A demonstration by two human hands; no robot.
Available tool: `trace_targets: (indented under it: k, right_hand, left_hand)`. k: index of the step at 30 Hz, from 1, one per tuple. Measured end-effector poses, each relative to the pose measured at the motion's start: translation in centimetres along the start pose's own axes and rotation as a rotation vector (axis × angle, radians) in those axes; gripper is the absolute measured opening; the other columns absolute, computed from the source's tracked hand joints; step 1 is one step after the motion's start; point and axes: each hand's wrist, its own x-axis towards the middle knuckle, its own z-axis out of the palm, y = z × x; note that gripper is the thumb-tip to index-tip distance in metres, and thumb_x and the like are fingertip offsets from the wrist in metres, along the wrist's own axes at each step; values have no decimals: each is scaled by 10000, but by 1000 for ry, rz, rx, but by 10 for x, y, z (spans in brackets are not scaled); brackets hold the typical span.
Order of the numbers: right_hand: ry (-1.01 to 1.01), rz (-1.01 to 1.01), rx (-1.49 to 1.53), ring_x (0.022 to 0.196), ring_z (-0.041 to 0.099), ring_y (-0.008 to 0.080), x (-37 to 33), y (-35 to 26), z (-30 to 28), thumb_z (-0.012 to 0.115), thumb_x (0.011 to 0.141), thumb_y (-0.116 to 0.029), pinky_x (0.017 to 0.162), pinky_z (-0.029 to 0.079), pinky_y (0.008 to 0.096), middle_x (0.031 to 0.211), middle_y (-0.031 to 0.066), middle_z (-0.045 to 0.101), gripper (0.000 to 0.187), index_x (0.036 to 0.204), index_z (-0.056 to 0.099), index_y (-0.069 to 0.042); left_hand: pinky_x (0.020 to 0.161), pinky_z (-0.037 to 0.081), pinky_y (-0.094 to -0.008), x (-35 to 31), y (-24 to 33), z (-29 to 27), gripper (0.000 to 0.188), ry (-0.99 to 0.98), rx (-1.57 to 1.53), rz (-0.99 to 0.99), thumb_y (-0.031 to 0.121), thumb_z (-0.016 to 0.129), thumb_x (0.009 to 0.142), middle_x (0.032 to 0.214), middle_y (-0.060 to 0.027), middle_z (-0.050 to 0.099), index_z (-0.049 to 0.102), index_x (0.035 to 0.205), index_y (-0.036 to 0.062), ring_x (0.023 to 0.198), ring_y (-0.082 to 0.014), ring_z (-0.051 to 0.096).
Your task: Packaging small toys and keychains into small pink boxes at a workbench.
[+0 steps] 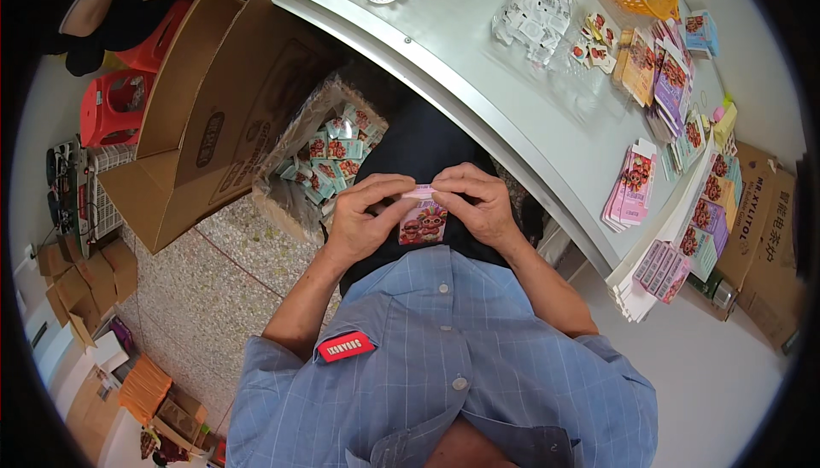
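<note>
So, status as we see it:
packet: small flat pink packet [423, 222] with a cartoon print of faces on its front, pink strip along the top edge, held upright over the lap, just below the bench edge
left hand: our left hand [366, 212] pinches the packet's top left corner, thumb and forefinger closed on the pink strip
right hand: our right hand [478, 203] pinches the top right corner the same way; fingertips of both hands nearly meet over the strip
position: packet sits between the hands, in front of the dark trousers [418, 148], above the blue checked shirt [444, 357]
bench: grey metal bench [478, 67] to the right, carrying stacks of pink and purple packets [630, 186]
box: open cardboard box [213, 118] on the floor to the left; beside it a bag of small green-and-red sachets [329, 156]
stools: red plastic stools [115, 105] further left
</note>
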Motion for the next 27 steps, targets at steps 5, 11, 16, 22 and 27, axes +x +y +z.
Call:
trace_targets:
  k: [5, 11, 16, 22, 27]
  right_hand:
    - [-53, 40, 42, 906, 671, 164, -4, -13, -4, 745, 880, -13, 814, 528, 279, 980, 95, 714, 123, 1000, 766, 4]
    - [-147, 234, 185, 853, 639, 124, -2, -32, -12, 730, 906, -27, 761, 502, 257, 950, 70, 705, 106, 999, 769, 5]
    - [-148, 200, 130, 849, 634, 121, -3, -27, -10, 727, 912, -37, 762, 498, 259, 956, 65, 709, 106, 1002, 766, 1]
    - [-150, 13, 38, 887, 665, 169, -7, -12, -11, 746, 884, -20, 782, 522, 274, 985, 85, 718, 129, 1010, 772, -9]
    - [-145, -53, -30, 892, 674, 183, -18, -12, -9, 779, 852, -14, 777, 536, 287, 974, 92, 719, 167, 1019, 778, -13]
  left_hand:
    - [721, 534, -226, -1, 15, -6, 152, -37, 23, -183, 22, 780, 866, 1039, -99, 742, 772, 1016, -3, 838, -108, 683]
    - [708, 516, -226, 6, 35, -12, 119, -151, -150, -413, -9, 773, 849, 966, -88, 761, 780, 967, -12, 824, -101, 672]
    - [776, 533, -252, 5, 28, -12, 108, -148, -149, -340, -29, 751, 857, 1000, -98, 753, 776, 962, -19, 879, -117, 679]
    - [798, 559, -280, -1, 16, -11, 124, -165, 46, -184, 4, 749, 880, 1012, -127, 753, 767, 997, -33, 921, -157, 700]
    - [803, 576, -295, -10, 2, -12, 170, -196, 194, 183, -5, 786, 832, 1037, -162, 757, 770, 1000, -26, 955, -218, 731]
